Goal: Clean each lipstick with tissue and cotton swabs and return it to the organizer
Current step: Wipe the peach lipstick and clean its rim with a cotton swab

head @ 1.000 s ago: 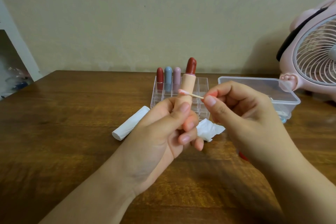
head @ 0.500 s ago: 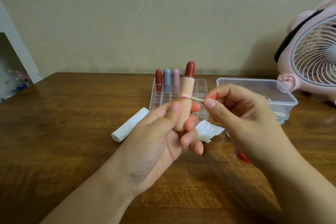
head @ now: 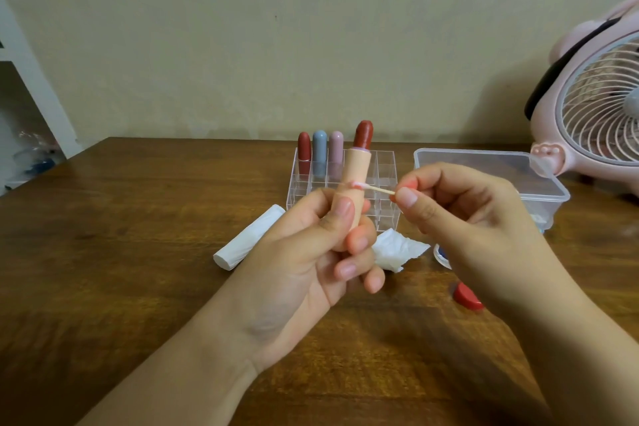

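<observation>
Lower now, pink-stained cotton swab in right fingers touches left-gripped peach lipstick.

Uncapped peach-cased red lipstick upright, cotton swab tip touching its case.

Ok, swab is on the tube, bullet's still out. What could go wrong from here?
The exposed bullet stands uncapped above the tube: a slip of the cotton swab in the right hand could smear or dent it. The left hand grips only the tube's lower half, so side pressure might tip it. The red cap lies loose and could roll.
</observation>
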Demonstrator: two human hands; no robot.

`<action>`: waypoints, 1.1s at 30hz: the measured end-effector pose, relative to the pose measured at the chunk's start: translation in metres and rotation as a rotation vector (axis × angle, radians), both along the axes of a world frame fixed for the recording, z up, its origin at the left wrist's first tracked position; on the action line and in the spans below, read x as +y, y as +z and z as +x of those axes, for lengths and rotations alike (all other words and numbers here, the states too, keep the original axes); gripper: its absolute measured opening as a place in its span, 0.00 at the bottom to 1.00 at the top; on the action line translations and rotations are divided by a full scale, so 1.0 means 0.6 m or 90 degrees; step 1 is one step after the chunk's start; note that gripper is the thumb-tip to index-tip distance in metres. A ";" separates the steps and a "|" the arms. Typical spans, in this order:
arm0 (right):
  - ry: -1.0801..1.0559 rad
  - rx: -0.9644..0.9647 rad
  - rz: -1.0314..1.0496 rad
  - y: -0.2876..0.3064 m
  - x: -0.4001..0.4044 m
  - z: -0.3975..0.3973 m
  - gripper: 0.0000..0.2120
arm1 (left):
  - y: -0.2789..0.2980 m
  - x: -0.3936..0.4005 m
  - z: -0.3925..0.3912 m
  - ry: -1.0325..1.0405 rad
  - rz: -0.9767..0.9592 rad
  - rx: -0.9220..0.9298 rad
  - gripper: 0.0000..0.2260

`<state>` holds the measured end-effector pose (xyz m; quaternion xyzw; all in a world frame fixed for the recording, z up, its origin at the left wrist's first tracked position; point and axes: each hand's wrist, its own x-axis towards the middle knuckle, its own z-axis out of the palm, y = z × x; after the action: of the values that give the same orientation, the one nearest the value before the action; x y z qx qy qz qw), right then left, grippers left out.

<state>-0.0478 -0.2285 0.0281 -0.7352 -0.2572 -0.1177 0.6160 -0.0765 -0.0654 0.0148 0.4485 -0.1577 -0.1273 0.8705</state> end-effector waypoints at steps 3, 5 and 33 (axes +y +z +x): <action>-0.012 0.012 -0.016 0.005 -0.002 -0.002 0.07 | 0.001 0.002 0.000 0.002 -0.005 0.008 0.10; -0.016 0.016 -0.019 0.005 -0.002 -0.002 0.08 | 0.002 0.003 0.001 0.001 -0.009 0.012 0.11; -0.012 0.026 -0.005 0.006 0.004 -0.005 0.09 | 0.005 0.004 0.000 -0.037 -0.028 0.000 0.12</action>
<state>-0.0507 -0.2261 0.0319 -0.7421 -0.2384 -0.1074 0.6172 -0.0766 -0.0629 0.0177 0.4249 -0.1736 -0.1487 0.8759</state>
